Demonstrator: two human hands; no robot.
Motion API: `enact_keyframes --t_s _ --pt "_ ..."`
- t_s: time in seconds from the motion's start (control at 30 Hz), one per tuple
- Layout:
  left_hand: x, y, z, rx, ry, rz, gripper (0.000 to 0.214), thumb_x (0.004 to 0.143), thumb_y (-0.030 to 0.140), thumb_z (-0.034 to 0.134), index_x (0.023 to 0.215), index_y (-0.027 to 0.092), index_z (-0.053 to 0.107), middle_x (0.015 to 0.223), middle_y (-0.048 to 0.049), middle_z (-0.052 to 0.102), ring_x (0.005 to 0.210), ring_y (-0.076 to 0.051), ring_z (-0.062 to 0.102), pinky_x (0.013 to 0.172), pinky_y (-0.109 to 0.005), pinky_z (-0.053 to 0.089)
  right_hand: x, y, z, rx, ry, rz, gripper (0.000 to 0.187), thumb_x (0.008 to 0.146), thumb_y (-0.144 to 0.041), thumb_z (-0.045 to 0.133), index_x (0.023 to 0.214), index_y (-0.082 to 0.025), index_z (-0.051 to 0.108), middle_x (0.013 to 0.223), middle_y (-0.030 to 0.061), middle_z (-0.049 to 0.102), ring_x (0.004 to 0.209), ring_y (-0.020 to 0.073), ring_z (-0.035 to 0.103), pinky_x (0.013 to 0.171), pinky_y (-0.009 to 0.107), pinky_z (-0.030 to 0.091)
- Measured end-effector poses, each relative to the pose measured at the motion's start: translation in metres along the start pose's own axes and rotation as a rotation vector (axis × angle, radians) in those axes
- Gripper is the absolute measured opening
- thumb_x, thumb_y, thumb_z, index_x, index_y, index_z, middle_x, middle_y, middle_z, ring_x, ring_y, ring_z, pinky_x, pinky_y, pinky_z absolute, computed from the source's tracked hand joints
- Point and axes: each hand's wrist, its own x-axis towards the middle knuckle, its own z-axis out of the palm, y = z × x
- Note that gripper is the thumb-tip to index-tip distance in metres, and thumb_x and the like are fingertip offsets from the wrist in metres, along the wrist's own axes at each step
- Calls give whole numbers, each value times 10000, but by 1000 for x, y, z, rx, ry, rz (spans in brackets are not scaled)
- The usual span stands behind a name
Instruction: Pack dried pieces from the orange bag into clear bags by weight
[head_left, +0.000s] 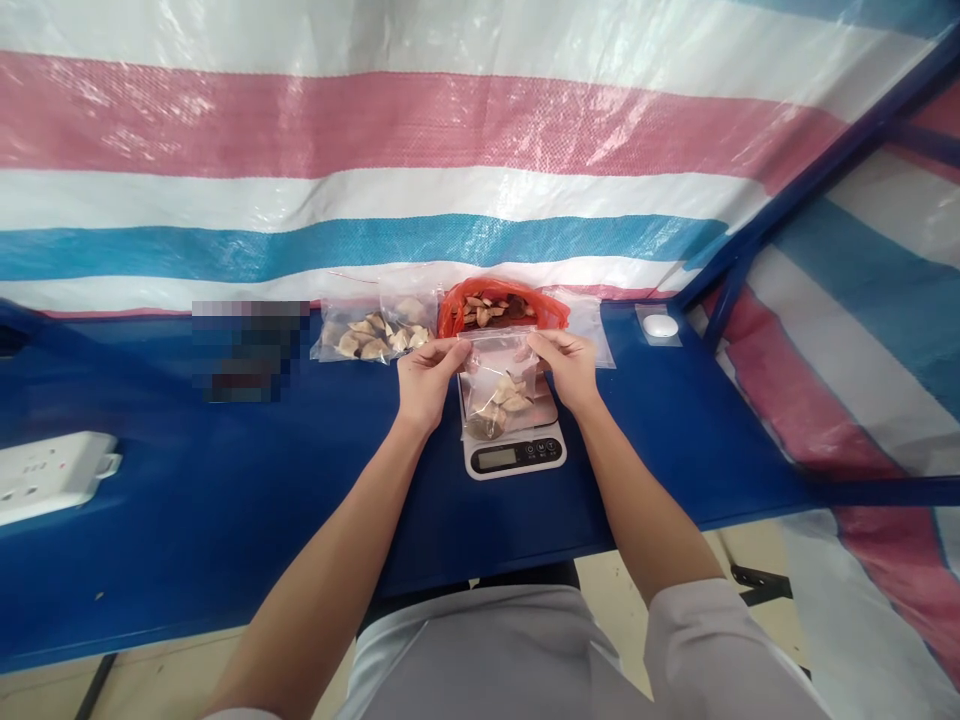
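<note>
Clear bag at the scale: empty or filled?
Partly filled: pale pieces sit low in the clear bag; left hand and right hand pinch its top.

You have a bright, even view with soft white light and no hard shadows; only a faint dark rim sits under the scale [514,455]. The striped tarp [450,120] throws back patchy white glare along its top and right side, and the clear bag [499,385] glints a little. The middle is sharp. Toward the edges the picture stretches and the blue table [225,500] bows. One patch [250,350] left of centre is pixelated.
</note>
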Motion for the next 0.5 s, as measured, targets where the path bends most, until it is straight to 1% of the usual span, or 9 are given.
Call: enact_keyframes --t_s 0.13,0.27,0.37,0.5 --pt "0 0 1 -41 -6 -39 314 607 442 905 721 181 772 658 -7 704 562 -123 605 625 -293 546 1 2 -3 35 4 2 401 657 -591 817 766 -218 720 662 -1 711 605 170 684 508 282 586" --pt "0 -1 1 -46 -7 -51 322 606 443 908 720 172 776 666 -8 705 576 -119 610 620 -277 549 3 4 -5 49 17 -12 382 650 -566 825 756 -213 722 641 -14 700 565 150 665 488 260 572" --pt "0 -2 0 -70 -25 -49 314 612 432 909 722 168 781 665 -11 707 577 -114 611 613 -264 546 3 5 -4 64 39 -26 361 638 -540 834 731 -210 724 623 -23 688 549 143 662 494 258 572" --pt "-1 -2 -1 -70 -37 -39 297 621 422 908 718 169 786 654 -14 706 575 -115 612 599 -255 540 4 5 -3 90 31 -31 327 640 -509 838 677 -204 725 626 -7 701 557 150 674 525 268 581"
